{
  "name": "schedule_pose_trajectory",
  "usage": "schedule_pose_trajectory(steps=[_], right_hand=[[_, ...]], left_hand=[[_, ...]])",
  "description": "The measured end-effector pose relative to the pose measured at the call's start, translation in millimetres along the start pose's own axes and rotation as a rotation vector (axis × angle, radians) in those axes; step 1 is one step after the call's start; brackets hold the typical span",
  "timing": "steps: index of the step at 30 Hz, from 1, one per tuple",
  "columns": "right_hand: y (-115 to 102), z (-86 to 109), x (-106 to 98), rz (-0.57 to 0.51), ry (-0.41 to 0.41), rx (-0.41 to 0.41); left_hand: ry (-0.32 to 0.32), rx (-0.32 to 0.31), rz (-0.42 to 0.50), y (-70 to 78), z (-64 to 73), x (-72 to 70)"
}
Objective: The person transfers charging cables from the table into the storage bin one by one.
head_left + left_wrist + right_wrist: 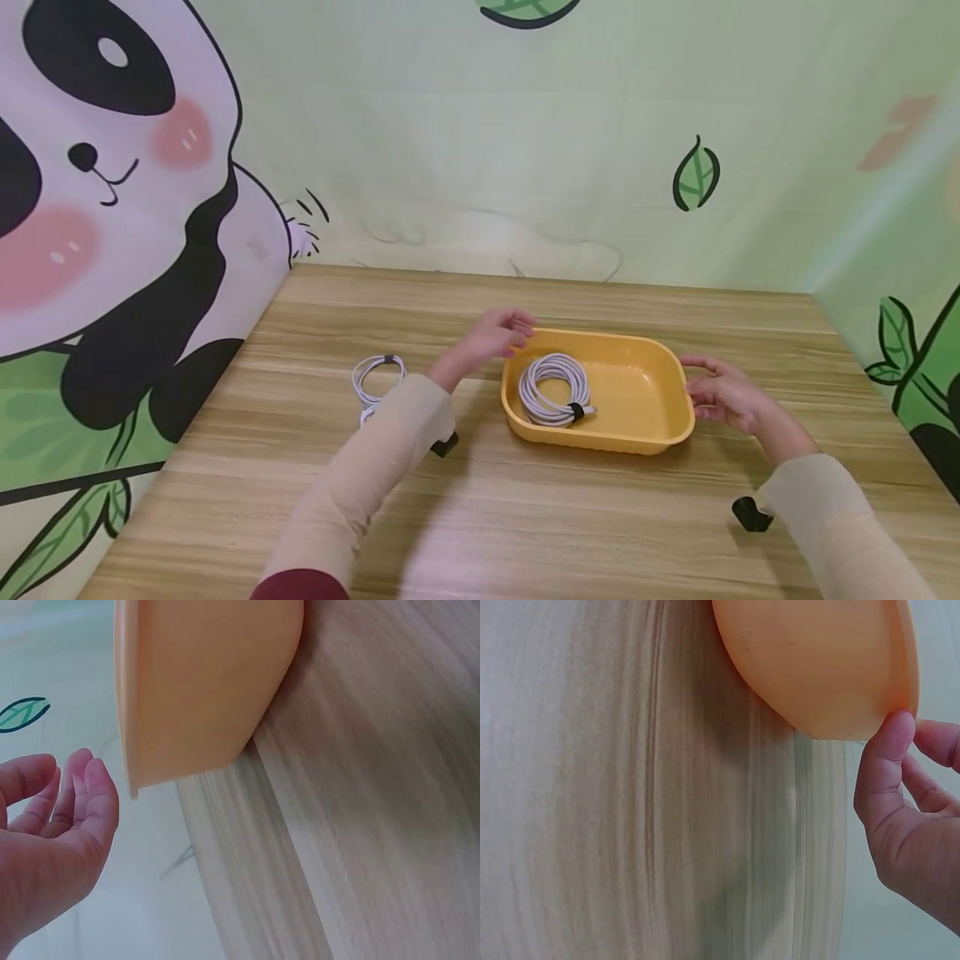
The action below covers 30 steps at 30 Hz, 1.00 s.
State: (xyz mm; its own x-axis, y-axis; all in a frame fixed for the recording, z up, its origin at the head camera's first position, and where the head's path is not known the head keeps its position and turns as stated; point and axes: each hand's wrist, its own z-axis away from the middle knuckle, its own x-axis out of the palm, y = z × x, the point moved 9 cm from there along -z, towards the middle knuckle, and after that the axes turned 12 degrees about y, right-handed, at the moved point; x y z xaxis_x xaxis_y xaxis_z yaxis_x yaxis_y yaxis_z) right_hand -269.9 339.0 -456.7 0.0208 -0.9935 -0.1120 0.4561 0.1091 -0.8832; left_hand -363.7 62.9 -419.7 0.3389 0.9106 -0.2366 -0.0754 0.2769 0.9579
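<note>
A yellow plastic tray (637,442) stands on the table, with a thick coil of pale cable (555,390), bound by a black strap, in its left half. In the head view my left hand (495,335) is by the tray's back left corner. The left wrist view shows this hand (56,832) just apart from the rim, fingers loosely bent and holding nothing. My right hand (726,396) is at the tray's right end. From the right wrist, the thumb (891,750) of that hand appears to touch the outside of the rim, with the fingers loosely spread.
A thinner coil of white cable (371,379) lies on the wooden table (600,517) left of the tray, partly hidden behind my left sleeve. Behind the table hangs a pale green backdrop (420,150) with leaves and a panda. A small black device (752,514) sits by my right wrist.
</note>
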Motion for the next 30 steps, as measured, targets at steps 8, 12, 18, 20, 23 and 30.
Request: schedule_pose_trajectory(steps=[8, 12, 18, 20, 23, 30], right_hand=[[-0.2, 0.2, 0.3, -0.002, 0.003, 0.005], [-0.4, 0.4, 0.5, -0.003, 0.003, 0.006], [-1.4, 0.6, 1.2, 0.001, 0.001, 0.002], [-1.7, 0.5, 1.3, 0.002, -0.001, 0.002], [-1.6, 0.2, 1.3, 0.0, -0.002, 0.002], [-0.2, -0.4, -0.1, 0.005, 0.0, 0.001]], left_hand=[[0.004, -0.006, -0.018, 1.2, 2.8, -12.3], [0.013, -0.013, -0.036, -0.7, 3.4, -18.8], [0.034, -0.03, -0.032, -7.0, 2.8, -30.6], [0.039, -0.029, -0.031, -7.8, 3.9, -34.9], [0.04, -0.027, -0.034, -8.6, 5.8, -40.6], [0.063, -0.041, -0.053, -14.8, 6.9, -55.0]])
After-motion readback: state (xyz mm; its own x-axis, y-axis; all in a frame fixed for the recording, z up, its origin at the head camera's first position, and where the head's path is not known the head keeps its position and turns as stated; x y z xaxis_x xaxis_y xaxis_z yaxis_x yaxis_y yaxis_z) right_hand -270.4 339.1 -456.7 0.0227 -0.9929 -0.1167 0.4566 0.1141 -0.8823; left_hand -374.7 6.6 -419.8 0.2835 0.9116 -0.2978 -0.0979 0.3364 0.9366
